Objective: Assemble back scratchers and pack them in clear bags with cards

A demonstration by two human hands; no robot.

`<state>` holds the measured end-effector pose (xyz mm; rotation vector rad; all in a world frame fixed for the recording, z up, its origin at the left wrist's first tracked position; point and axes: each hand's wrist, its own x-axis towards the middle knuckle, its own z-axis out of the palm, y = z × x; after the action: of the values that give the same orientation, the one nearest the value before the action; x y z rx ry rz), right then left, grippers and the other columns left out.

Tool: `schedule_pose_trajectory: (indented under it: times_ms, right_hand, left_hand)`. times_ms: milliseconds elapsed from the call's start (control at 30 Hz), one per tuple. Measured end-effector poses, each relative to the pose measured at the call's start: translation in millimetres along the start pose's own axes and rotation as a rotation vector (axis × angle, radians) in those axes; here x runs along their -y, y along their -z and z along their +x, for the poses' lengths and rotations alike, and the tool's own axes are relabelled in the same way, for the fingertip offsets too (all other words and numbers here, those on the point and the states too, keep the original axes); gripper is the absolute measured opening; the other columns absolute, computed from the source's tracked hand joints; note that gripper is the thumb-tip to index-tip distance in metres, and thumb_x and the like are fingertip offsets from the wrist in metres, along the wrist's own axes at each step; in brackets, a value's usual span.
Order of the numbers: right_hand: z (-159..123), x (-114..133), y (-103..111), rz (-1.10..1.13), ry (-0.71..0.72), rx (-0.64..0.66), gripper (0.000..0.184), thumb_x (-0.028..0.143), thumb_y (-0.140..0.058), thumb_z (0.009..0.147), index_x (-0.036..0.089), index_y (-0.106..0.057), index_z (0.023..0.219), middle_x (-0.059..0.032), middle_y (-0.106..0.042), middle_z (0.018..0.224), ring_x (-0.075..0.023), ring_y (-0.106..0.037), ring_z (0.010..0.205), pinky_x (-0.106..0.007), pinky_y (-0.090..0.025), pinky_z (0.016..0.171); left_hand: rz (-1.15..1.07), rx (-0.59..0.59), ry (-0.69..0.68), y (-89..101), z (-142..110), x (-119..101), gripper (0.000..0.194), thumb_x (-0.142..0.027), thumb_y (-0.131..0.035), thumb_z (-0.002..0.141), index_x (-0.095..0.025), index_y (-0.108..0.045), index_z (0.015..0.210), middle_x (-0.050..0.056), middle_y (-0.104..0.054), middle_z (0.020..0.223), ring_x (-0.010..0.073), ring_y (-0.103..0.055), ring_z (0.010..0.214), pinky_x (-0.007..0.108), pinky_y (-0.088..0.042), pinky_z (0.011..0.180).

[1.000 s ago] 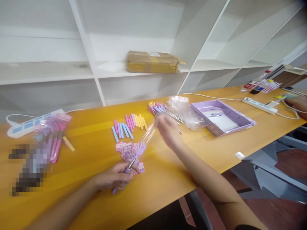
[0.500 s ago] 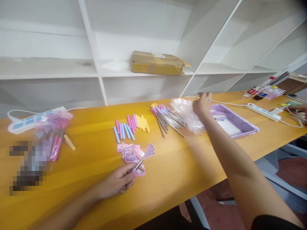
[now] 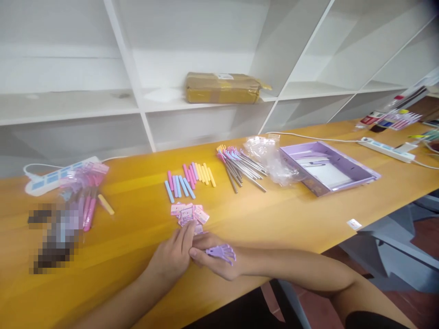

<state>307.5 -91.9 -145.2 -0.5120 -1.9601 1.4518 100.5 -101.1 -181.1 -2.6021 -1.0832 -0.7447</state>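
My left hand (image 3: 171, 253) and my right hand (image 3: 216, 262) meet above the front of the table. Between them is a back scratcher with a purple hand-shaped head (image 3: 222, 252); its shaft is hidden by my fingers. The right hand is closed around it, thumb beside the head. Left-hand fingers lie over the right fingertips, closed about the hidden end. Just behind the hands lies a pile of small pink and purple cards (image 3: 187, 214). Farther back are pink, blue and yellow handle sleeves (image 3: 178, 186) and a heap of metal-shafted back scratchers (image 3: 245, 167).
Clear plastic bags (image 3: 270, 160) lie beside a purple tray box (image 3: 363, 174) on the right. Bagged back scratchers (image 3: 89, 210) and a power strip (image 3: 51, 178) are at left. Another power strip (image 3: 387, 149) and bottles (image 3: 370, 119) stand far right. A taped carton (image 3: 222, 89) sits on the shelf.
My right hand has come back from near the plastic bags and tray to meet the left hand. The back scratcher's head now points right, between both hands.
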Motion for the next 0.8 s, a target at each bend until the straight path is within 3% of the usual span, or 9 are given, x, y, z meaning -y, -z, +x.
schedule_pose_trajectory:
  times_ms: [33,100,167,233,400,700,800]
  right_hand:
    - [-1.2,-4.7,-3.1,0.042,-0.051,-0.029,0.047,0.045,-0.044,0.113,0.020,-0.043,0.073,0.0007,-0.045,0.071,-0.0131,-0.044,0.068,-0.030,-0.042,0.069]
    - [-3.9,-12.6,-7.8,0.134,-0.184,-0.081,0.054,0.055,-0.046,0.111,0.021,-0.035,0.069,0.0033,-0.034,0.064,-0.0116,-0.032,0.061,-0.029,-0.032,0.060]
    - [-6.4,-16.8,-11.5,0.198,-0.311,-0.115,0.058,0.060,-0.048,0.108,0.021,-0.034,0.067,0.0039,-0.033,0.062,-0.0108,-0.029,0.058,-0.029,-0.026,0.056]
    - [-7.8,-16.9,-13.7,0.219,-0.381,-0.133,0.059,0.062,-0.050,0.106,0.021,-0.034,0.066,0.0040,-0.034,0.062,-0.0102,-0.029,0.057,-0.030,-0.025,0.056]
    - [-8.3,-5.3,-12.5,0.237,-0.411,-0.159,0.061,0.065,-0.052,0.103,0.022,-0.033,0.064,0.0049,-0.032,0.060,-0.0098,-0.027,0.057,-0.030,-0.024,0.058]
    - [-25.1,0.7,-5.5,0.284,-0.426,-0.210,0.064,0.067,-0.050,0.104,0.022,-0.034,0.063,0.0050,-0.032,0.057,-0.0085,-0.025,0.054,-0.030,-0.021,0.056]
    - [-39.7,5.7,13.3,0.364,-0.397,-0.276,0.063,0.063,-0.052,0.104,0.023,-0.028,0.062,0.0059,-0.026,0.055,-0.0080,-0.021,0.051,-0.030,-0.017,0.054]
  left_hand:
    - [0.054,-0.042,-0.048,1.3,3.5,1.1,0.040,-0.007,-0.038,0.106,-0.007,-0.054,0.143,0.020,-0.077,0.125,0.0282,-0.075,0.109,0.034,-0.061,0.085]
    - [0.080,-0.037,-0.126,3.8,10.5,4.2,0.028,-0.005,-0.040,0.105,-0.010,-0.065,0.115,0.016,-0.077,0.106,0.0281,-0.073,0.101,0.037,-0.061,0.086]
    - [0.058,0.032,-0.156,4.2,14.1,7.1,0.028,-0.005,-0.042,0.105,-0.015,-0.063,0.090,0.009,-0.070,0.084,0.0245,-0.068,0.081,0.035,-0.059,0.075]
    - [0.056,0.089,-0.157,1.8,13.6,8.7,0.032,-0.003,-0.044,0.103,-0.019,-0.057,0.079,0.004,-0.060,0.073,0.0218,-0.060,0.070,0.033,-0.054,0.064]
    - [0.055,0.105,-0.153,-3.4,7.6,8.8,0.030,-0.002,-0.045,0.103,-0.020,-0.055,0.079,0.003,-0.057,0.072,0.0208,-0.057,0.067,0.033,-0.050,0.061]
    - [0.050,0.178,-0.138,7.6,9.0,12.5,0.028,0.002,-0.045,0.097,-0.020,-0.054,0.083,0.004,-0.059,0.075,0.0227,-0.058,0.068,0.034,-0.045,0.059]
    - [-0.020,0.300,-0.011,11.3,7.9,30.7,0.029,0.006,-0.045,0.092,-0.021,-0.052,0.084,0.006,-0.063,0.080,0.0238,-0.060,0.074,0.034,-0.046,0.064]
